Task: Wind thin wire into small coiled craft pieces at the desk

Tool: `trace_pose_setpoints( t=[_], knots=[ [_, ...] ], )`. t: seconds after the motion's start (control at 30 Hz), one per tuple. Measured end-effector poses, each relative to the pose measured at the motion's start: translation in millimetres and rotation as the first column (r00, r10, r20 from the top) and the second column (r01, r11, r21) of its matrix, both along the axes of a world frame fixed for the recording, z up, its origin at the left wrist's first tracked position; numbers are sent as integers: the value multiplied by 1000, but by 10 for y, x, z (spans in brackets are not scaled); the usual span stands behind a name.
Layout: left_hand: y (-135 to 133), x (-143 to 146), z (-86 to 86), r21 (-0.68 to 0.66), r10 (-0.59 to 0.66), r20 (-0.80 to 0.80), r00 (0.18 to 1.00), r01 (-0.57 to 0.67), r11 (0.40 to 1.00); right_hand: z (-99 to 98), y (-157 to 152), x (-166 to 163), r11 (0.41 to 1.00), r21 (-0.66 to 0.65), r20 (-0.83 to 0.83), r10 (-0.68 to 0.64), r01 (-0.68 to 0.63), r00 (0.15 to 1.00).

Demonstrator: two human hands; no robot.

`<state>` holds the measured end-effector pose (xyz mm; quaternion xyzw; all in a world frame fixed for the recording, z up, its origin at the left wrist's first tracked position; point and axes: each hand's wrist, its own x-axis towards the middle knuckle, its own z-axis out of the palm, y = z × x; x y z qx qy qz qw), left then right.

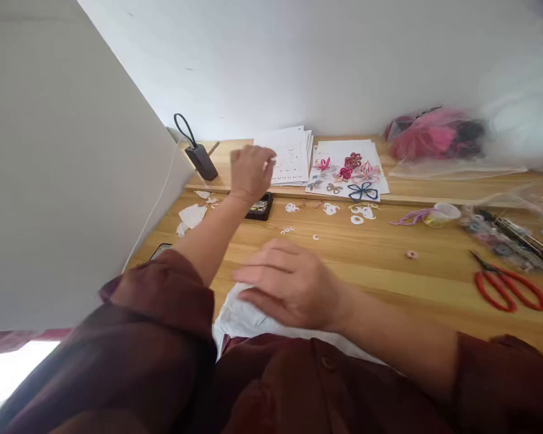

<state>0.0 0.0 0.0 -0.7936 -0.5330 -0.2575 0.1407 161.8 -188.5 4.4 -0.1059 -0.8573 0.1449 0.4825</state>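
My left hand (252, 172) is raised above the back of the table, in front of a stack of white sheets (292, 155). Its fingers are bent, and a gap shows between thumb and forefinger; nothing can be seen in it. Just below is a small black tray (268, 208) of tiny bits, partly hidden by my wrist. My right hand (289, 283), slightly blurred, is close to my body over a crumpled white sheet or bag (238, 313). Its fingers stretch to the left with the thumb apart, and I see nothing held in them.
Red-handled scissors (509, 286) lie at the right beside a clear bag of tools (516, 235). Flower pieces rest on a paper sheet (344, 169) on the raised back ledge. White cut-outs (330, 208) are scattered in front. A dark corded device (201, 161) stands at the left wall.
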Motion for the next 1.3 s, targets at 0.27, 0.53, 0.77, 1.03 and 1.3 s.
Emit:
trace_pose_setpoints(
  t=[0.27,0.53,0.77,1.03,1.3],
  knots=[
    [50,204,-543,-82,32,-44,999,-36,996,145,-410,-520,933,-360,110,43,-1,993],
    [-42,11,-830,-102,93,-15,996,-94,990,371,-467,-249,538,-757,-93,473,-371,876],
    [-76,38,-910,-108,129,1,992,-128,986,248,-308,-257,720,-688,262,132,90,956],
    [-245,-144,-1034,-121,213,50,976,-205,971,525,-597,-304,594,-794,182,432,-127,883],
    [-179,-235,-1121,-159,249,51,967,-238,958,454,-432,-459,749,-652,229,349,-123,909]
  ],
)
